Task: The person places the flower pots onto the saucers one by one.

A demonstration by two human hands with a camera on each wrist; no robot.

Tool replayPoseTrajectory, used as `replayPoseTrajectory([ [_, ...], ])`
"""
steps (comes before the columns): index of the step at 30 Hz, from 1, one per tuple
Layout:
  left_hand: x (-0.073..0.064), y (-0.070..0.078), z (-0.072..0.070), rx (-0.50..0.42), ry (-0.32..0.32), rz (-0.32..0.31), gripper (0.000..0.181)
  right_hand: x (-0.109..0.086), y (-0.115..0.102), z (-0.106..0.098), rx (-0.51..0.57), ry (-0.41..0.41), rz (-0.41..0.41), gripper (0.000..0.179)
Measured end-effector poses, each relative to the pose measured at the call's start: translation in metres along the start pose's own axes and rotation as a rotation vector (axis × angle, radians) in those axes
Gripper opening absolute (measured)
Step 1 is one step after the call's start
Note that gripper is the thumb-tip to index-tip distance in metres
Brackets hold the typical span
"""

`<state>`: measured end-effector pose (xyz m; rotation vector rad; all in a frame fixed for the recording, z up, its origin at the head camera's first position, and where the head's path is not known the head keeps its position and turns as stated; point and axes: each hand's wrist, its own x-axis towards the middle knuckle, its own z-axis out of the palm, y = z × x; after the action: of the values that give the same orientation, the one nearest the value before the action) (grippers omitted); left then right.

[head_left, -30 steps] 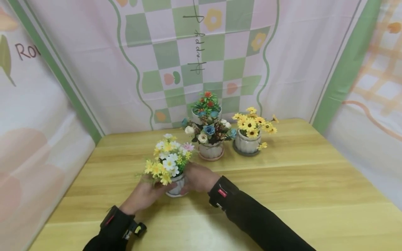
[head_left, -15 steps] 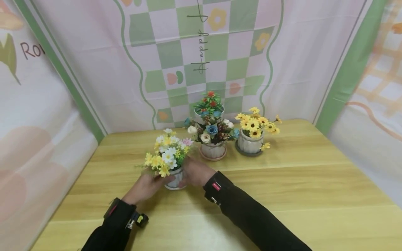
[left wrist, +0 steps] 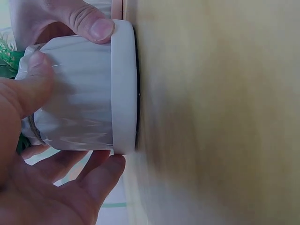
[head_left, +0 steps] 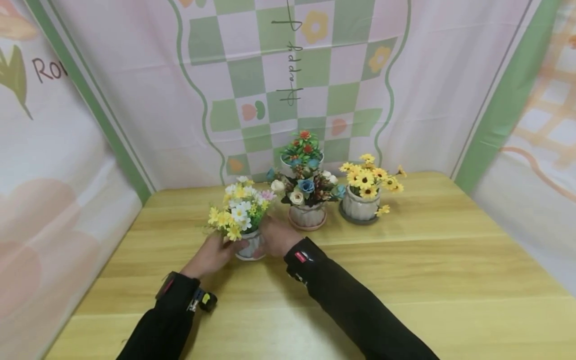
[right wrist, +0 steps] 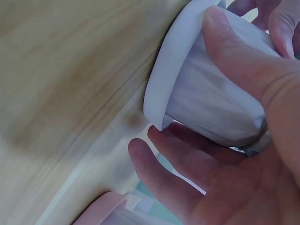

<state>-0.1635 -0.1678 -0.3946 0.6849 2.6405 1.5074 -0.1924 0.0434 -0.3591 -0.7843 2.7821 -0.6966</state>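
Observation:
Both hands hold a flowerpot [head_left: 250, 246] of white and yellow artificial daisies, upright at the left of the table. My left hand [head_left: 213, 254] grips its left side; in the left wrist view the thumb [left wrist: 40, 79] lies on the pot wall and a fingertip touches the white saucer [left wrist: 124, 89]. On the other side my right hand [head_left: 279, 236] grips the pot, its thumb [right wrist: 229, 47] across wall and saucer in the right wrist view. The saucer's base is at the table surface; whether it touches cannot be told.
Right of the held pot stands a pot of blue and cream roses [head_left: 307, 216] on a pink saucer. Behind it is a red-flowered plant [head_left: 303, 145], partly hidden. A pot of yellow daisies [head_left: 360, 205] stands further right. Printed cloth [head_left: 252, 75] hangs behind the table [head_left: 405, 280].
Both hands have moved the daisy pot away from me, toward the back of the table, and slightly left relative to the other pots. The whole view has shifted a little.

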Motion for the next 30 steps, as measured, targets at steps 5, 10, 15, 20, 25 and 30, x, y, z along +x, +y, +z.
replayPoseTrajectory([
  [5, 0.008, -0.005, -0.003, -0.029, -0.003, -0.036, 0.079, 0.008, -0.001, 0.000, -0.083, 0.040, -0.006, 0.101],
  [10, 0.015, -0.008, -0.008, -0.031, -0.011, -0.062, 0.076, 0.015, -0.002, -0.001, -0.088, 0.056, -0.006, 0.116],
  [15, 0.022, -0.009, -0.013, -0.016, -0.020, -0.103, 0.079, 0.024, -0.003, -0.002, -0.067, 0.042, 0.028, 0.116],
  [20, 0.030, -0.010, -0.017, -0.004, -0.018, -0.115, 0.080, 0.033, -0.003, -0.005, -0.054, 0.033, 0.063, 0.110],
  [25, 0.036, -0.013, -0.021, 0.014, -0.024, -0.124, 0.078, 0.042, -0.002, -0.006, -0.031, 0.022, 0.078, 0.089],
  [30, 0.043, -0.014, -0.024, 0.033, -0.041, -0.148, 0.080, 0.049, -0.001, -0.004, -0.033, 0.034, 0.119, 0.061],
])
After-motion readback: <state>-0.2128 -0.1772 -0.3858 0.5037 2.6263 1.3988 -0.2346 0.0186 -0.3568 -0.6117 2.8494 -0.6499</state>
